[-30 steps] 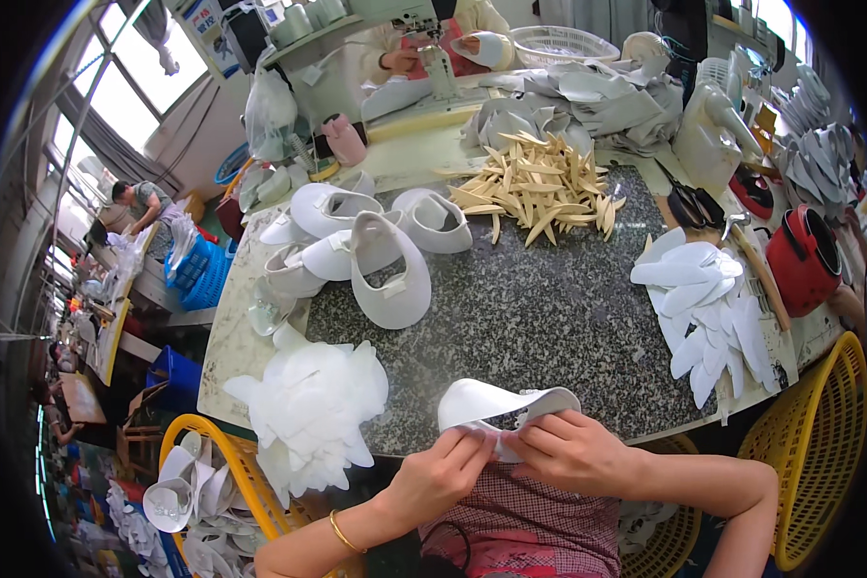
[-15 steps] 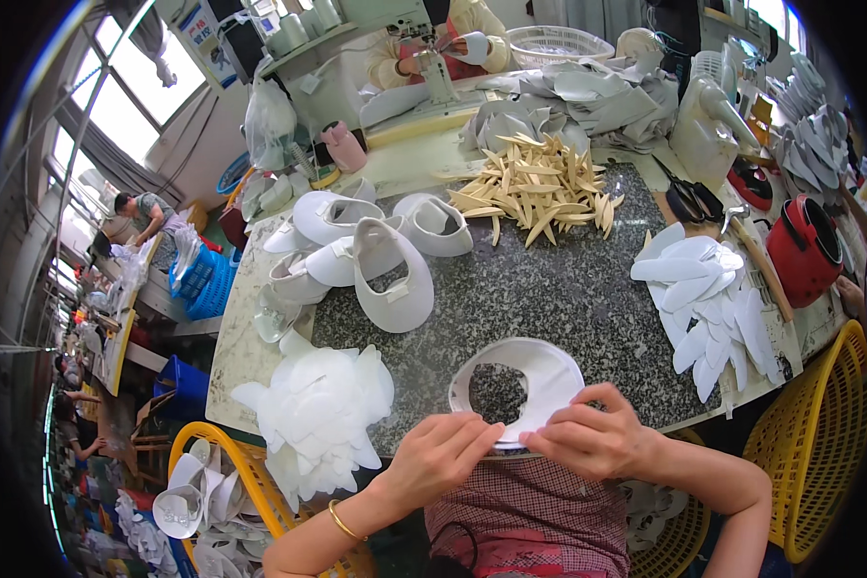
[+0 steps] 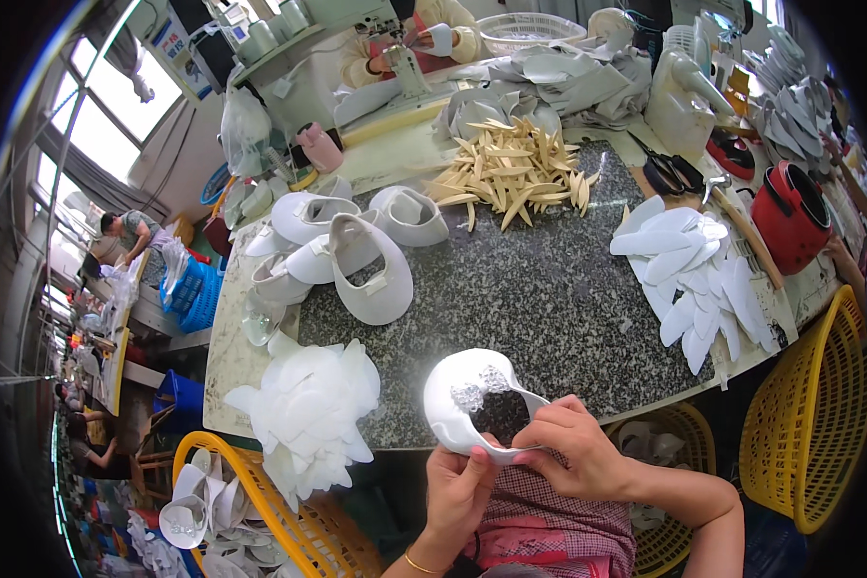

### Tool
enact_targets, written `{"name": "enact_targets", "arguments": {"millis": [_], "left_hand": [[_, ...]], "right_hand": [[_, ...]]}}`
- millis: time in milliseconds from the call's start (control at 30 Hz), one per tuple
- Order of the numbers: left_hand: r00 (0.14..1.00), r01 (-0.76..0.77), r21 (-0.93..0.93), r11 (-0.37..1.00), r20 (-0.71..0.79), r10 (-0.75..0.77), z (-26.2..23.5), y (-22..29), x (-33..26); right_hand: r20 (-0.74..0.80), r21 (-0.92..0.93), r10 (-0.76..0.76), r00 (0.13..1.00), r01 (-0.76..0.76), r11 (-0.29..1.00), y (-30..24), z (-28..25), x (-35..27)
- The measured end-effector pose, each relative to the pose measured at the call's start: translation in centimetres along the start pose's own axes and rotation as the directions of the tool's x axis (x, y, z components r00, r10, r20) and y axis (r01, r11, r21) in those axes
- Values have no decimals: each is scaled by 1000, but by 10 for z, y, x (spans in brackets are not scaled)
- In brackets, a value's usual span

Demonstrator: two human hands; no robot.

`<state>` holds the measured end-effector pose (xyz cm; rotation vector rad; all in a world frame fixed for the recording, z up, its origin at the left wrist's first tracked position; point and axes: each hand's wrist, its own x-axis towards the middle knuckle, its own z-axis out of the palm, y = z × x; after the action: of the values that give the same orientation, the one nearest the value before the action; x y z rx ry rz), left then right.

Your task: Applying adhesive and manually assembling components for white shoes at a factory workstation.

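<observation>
A white shoe upper [image 3: 453,380] is held over the near edge of the dark speckled stone slab [image 3: 482,289], its smooth outer side and opening showing. My left hand [image 3: 460,493] grips its near rim from below, thumb on top. Close beside it, my right hand [image 3: 580,448] pinches the same rim with fingers and thumb. Several white shoe uppers [image 3: 376,289] stand grouped at the slab's left. Nearer lies a fanned pile of translucent white pieces [image 3: 308,409]. Pale oval pieces [image 3: 684,260] are spread at the right, and tan curved strips [image 3: 511,178] are heaped at the back.
Black-handled scissors [image 3: 672,175], a hammer [image 3: 747,231] and a red pot [image 3: 788,217] sit at the right. Yellow baskets flank the table, one at right [image 3: 804,414], one at left [image 3: 250,482] with white pieces. Across the table, a person works at a sewing machine [image 3: 407,67].
The shoe upper has been turned and tilted, now showing its rounded outer side. My left hand has shifted from the rim's top to underneath. The whole view has moved slightly.
</observation>
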<state>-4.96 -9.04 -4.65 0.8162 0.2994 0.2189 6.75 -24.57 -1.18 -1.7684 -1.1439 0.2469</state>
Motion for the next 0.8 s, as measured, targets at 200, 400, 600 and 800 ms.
{"name": "enact_targets", "arguments": {"millis": [200, 400, 600, 800], "left_hand": [[981, 183, -218, 959, -25, -193, 5, -1, -4], [976, 212, -132, 968, 88, -201, -5, 0, -3], [970, 243, -189, 951, 46, -239, -9, 2, -3], [958, 271, -36, 962, -89, -274, 8, 14, 2]], "right_hand": [[-25, 85, 35, 999, -33, 996, -2, -3, -3], [-3, -35, -95, 995, 95, 995, -11, -2, -14], [77, -12, -111, 991, 113, 994, -16, -9, -20], [236, 73, -91, 967, 76, 994, -10, -19, -33]]}}
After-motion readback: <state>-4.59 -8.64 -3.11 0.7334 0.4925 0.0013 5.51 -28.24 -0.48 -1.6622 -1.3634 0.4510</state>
